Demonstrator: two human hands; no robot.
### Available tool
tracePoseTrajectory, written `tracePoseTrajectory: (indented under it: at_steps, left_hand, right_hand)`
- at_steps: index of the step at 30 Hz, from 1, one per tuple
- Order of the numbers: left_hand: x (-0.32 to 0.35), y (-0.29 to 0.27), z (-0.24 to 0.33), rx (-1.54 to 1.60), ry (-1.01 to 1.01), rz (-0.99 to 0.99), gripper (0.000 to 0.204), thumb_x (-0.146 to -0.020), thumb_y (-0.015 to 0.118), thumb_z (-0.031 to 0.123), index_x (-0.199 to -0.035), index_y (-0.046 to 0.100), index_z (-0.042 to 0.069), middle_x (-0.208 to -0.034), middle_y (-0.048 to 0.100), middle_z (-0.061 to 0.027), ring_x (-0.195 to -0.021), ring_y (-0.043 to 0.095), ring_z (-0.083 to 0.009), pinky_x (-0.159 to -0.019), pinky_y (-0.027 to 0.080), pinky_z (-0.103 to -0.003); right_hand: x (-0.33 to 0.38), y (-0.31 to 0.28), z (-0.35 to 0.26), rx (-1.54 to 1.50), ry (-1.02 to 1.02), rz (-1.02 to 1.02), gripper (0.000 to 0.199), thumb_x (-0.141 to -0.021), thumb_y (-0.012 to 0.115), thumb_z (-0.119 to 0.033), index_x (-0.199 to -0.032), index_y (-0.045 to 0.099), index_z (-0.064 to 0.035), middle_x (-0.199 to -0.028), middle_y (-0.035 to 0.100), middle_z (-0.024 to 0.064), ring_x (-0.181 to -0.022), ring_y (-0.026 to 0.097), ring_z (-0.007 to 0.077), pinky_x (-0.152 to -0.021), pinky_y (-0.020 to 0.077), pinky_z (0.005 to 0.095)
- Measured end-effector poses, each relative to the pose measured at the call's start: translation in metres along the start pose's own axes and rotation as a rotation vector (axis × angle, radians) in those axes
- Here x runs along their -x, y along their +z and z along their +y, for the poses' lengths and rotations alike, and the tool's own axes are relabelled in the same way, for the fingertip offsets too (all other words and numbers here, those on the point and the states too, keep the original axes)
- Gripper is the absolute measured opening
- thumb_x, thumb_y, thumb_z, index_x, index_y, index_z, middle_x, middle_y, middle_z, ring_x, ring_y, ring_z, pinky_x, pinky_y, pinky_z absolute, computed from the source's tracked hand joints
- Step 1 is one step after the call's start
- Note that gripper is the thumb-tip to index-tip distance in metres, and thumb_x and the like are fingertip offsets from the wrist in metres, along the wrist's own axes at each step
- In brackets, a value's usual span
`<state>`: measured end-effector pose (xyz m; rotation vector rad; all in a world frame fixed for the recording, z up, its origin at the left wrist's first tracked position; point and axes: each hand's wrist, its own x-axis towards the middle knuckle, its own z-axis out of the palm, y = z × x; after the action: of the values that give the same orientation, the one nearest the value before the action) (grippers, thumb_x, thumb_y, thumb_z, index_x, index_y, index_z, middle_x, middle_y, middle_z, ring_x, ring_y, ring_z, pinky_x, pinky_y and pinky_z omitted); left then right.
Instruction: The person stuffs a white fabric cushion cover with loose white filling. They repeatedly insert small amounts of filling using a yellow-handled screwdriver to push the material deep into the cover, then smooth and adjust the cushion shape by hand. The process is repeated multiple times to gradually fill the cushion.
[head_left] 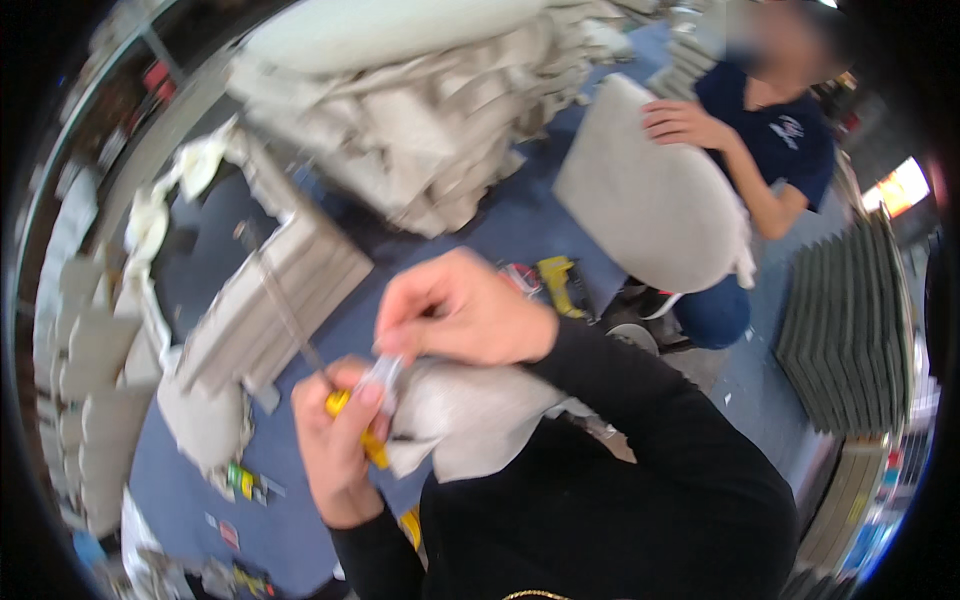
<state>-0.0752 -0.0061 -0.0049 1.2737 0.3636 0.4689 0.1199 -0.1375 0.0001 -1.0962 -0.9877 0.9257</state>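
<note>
My left hand (340, 440) is closed round the yellow handle of a screwdriver-like tool (288, 305). Its long thin metal shaft points up and left. The thumb of that hand also presses on a small whitish, translucent piece (386, 376), blurred and too small to name. My right hand (465, 310) pinches the upper end of this piece between thumb and fingertips. Below both hands, a light grey fabric-covered piece (480, 410) lies against my black top, partly hidden by the right hand and forearm.
A co-worker at right steadies a beige padded panel (650, 190). Beige fabric (400, 130) is heaped on the blue table (290, 530). A yellow-and-black tool (563, 286) lies beyond my right wrist. At left rests a dark panel (215, 250); at right stand stacked grey panels (845, 330).
</note>
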Motion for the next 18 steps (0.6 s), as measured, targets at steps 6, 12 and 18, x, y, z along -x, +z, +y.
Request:
tracePoseTrajectory:
  at_steps: [6, 12, 18]
  left_hand:
    - [-0.007, -0.011, -0.016, 0.4, 0.052, -0.101, 0.012, -0.097, 0.072, 0.011, -0.094, 0.068, 0.0, -0.077, 0.066, -0.0099, -0.056, 0.056, -0.0128, -0.053, 0.045, -0.029]
    - [-0.006, -0.017, -0.021, 0.41, 0.093, -0.251, 0.012, -0.1, 0.068, 0.01, -0.1, 0.072, -0.001, -0.079, 0.067, -0.0092, -0.058, 0.056, -0.0103, -0.057, 0.047, -0.027]
    - [0.0, -0.009, -0.005, 0.35, 0.053, -0.015, 0.025, -0.098, 0.075, 0.002, -0.122, 0.068, -0.001, -0.086, 0.071, -0.0036, -0.063, 0.059, -0.0057, -0.057, 0.044, -0.022]
  right_hand:
    - [0.013, -0.052, 0.022, 0.118, -0.075, 0.476, 0.031, -0.096, 0.075, -0.001, -0.127, 0.07, -0.0033, -0.114, 0.079, 0.0083, -0.089, 0.068, 0.0088, -0.076, 0.0528, 0.0243]
    - [0.032, -0.024, 0.009, 0.412, 0.055, 0.119, 0.046, -0.09, 0.081, -0.002, -0.134, 0.069, 0.0054, -0.14, 0.071, 0.0187, -0.131, 0.067, 0.0269, -0.11, 0.0517, 0.0411]
    - [0.025, 0.016, -0.026, 0.576, -0.371, -0.341, 0.047, -0.074, 0.095, -0.017, -0.115, 0.076, -0.0053, -0.129, 0.074, 0.0122, -0.119, 0.072, 0.0324, -0.104, 0.0542, 0.0485]
